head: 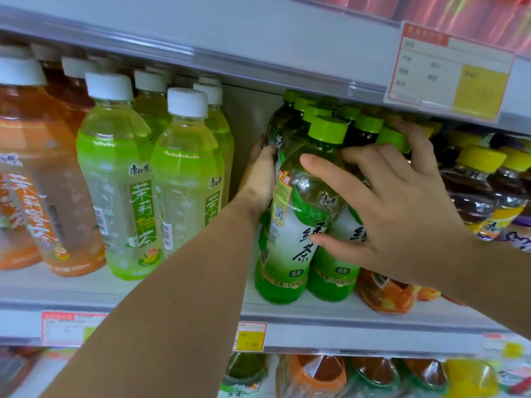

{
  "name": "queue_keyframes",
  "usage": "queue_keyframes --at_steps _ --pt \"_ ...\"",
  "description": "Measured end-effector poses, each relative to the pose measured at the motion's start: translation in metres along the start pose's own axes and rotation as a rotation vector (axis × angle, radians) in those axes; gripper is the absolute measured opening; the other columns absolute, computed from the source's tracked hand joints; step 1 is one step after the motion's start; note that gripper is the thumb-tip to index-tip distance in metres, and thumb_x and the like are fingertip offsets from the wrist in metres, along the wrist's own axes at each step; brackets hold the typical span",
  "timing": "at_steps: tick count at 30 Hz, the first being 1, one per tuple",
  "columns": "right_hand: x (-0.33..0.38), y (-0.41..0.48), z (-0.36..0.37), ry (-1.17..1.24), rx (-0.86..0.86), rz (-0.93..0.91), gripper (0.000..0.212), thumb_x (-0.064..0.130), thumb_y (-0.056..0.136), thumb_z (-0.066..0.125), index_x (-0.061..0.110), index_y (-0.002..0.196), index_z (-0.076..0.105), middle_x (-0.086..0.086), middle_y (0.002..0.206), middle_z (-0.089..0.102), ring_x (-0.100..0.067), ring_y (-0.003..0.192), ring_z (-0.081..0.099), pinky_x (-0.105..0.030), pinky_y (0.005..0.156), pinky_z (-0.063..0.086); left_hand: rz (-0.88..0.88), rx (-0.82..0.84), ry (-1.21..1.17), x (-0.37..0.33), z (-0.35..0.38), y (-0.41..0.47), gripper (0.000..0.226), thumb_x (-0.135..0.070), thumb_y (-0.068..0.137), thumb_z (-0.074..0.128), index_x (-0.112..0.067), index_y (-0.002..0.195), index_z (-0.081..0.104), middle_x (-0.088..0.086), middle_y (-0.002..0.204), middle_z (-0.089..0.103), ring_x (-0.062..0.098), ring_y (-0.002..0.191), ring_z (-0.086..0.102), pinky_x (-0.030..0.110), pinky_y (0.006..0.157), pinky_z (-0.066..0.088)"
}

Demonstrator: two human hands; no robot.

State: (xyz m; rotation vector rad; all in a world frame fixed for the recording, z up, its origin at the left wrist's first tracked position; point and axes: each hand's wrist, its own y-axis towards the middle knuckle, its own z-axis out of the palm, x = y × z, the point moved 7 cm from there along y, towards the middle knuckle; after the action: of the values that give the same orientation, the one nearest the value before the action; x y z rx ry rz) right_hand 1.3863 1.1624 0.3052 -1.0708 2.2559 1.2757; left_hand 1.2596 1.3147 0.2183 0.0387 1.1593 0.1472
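Crowding the white shelf (43, 284) (price tags (250, 337) below) stand tea bottles (283, 245).

Grey store shelving (316, 317) with price tags (448, 70) along its edges, brightly lit.

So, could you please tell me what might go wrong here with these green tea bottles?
The front bottle stands near the shelf edge; pressed between the left hand and right hand, it might slip and fall. The right hand reaches over a tilted orange bottle and could knock it off.
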Motion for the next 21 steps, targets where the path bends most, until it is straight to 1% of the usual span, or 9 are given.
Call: queue_keyframes --at_steps 3,6,9,11,14,16,17,19,21 --pt "-0.001 -0.001 0.001 -0.009 0.011 0.003 0.077 0.062 0.081 0.049 0.023 0.144 0.027 -0.017 0.105 0.058 -0.035 0.093 0.055 -0.059 0.106 0.024 -0.005 0.047 -0.022 0.002 0.000 0.005 0.091 -0.055 0.062 0.061 -0.019 0.142 0.036 0.021 0.145 0.038 0.040 0.131 0.041 0.061 0.107 0.030" --pt "-0.001 -0.001 0.002 -0.005 0.042 0.009 0.078 0.062 0.082 0.049 0.023 0.145 0.024 -0.018 0.108 0.058 -0.036 0.096 0.054 -0.060 0.108 0.022 -0.028 -0.007 -0.003 0.006 -0.006 -0.007 0.096 -0.063 0.059 0.054 -0.023 0.144 0.035 0.009 0.149 0.038 0.030 0.135 0.038 0.051 0.111 0.031" --pt "0.001 -0.004 -0.001 0.020 0.089 0.018 0.080 0.058 0.083 0.050 0.022 0.147 0.019 -0.023 0.119 0.056 -0.038 0.112 0.052 -0.060 0.110 0.017 -0.127 0.018 0.011 0.013 -0.011 -0.031 0.083 -0.069 0.063 0.051 -0.030 0.136 0.048 0.008 0.140 0.050 0.031 0.125 0.050 0.051 0.107 0.035" --pt "0.006 -0.011 -0.008 0.106 0.092 0.048 0.078 0.050 0.082 0.054 0.021 0.146 0.020 -0.026 0.132 0.048 -0.040 0.128 0.040 -0.059 0.112 0.014 -0.150 0.022 0.032 0.008 -0.010 -0.057 0.071 -0.068 0.070 0.047 -0.028 0.128 0.056 0.009 0.127 0.061 0.030 0.116 0.058 0.050 0.105 0.036" --pt "0.018 -0.033 -0.021 0.284 0.059 0.159 0.070 0.037 0.082 0.058 0.017 0.142 0.030 -0.026 0.146 0.031 -0.039 0.139 0.022 -0.054 0.114 0.017 -0.026 -0.034 0.123 -0.012 -0.004 -0.099 0.060 -0.070 0.082 0.037 -0.034 0.127 0.056 -0.002 0.124 0.063 0.020 0.118 0.057 0.047 0.106 0.036" --pt "0.021 -0.053 -0.024 0.383 0.045 0.288 0.062 0.034 0.082 0.057 0.015 0.139 0.038 -0.024 0.151 0.022 -0.037 0.142 0.016 -0.048 0.115 0.018 0.107 0.005 0.298 -0.026 0.008 -0.128 0.062 -0.078 0.080 0.033 -0.043 0.130 0.048 -0.019 0.126 0.058 0.008 0.124 0.049 0.040 0.108 0.032" --pt "0.021 -0.063 -0.022 0.431 0.037 0.370 0.059 0.033 0.083 0.057 0.014 0.137 0.041 -0.023 0.151 0.020 -0.036 0.142 0.015 -0.045 0.115 0.019 0.151 0.014 0.359 -0.029 0.014 -0.141 0.058 -0.076 0.081 0.035 -0.047 0.130 0.043 -0.032 0.120 0.054 -0.004 0.122 0.045 0.028 0.107 0.032" --pt "0.018 -0.079 -0.014 0.531 0.037 0.536 0.057 0.027 0.082 0.063 0.014 0.135 0.045 -0.021 0.153 0.017 -0.037 0.141 0.019 -0.041 0.112 0.023 0.197 0.042 0.411 -0.028 0.023 -0.161 0.036 -0.052 0.091 0.046 -0.052 0.125 0.034 -0.046 0.101 0.050 -0.023 0.101 0.047 0.002 0.085 0.036" --pt "0.018 -0.089 -0.002 0.595 0.078 0.626 0.063 0.021 0.078 0.071 0.016 0.135 0.045 -0.020 0.154 0.015 -0.037 0.140 0.022 -0.039 0.107 0.026 0.267 0.071 0.381 -0.024 0.029 -0.169 0.049 -0.019 0.093 0.055 -0.049 0.124 0.031 -0.038 0.103 0.056 -0.022 0.097 0.052 0.000 0.072 0.042"
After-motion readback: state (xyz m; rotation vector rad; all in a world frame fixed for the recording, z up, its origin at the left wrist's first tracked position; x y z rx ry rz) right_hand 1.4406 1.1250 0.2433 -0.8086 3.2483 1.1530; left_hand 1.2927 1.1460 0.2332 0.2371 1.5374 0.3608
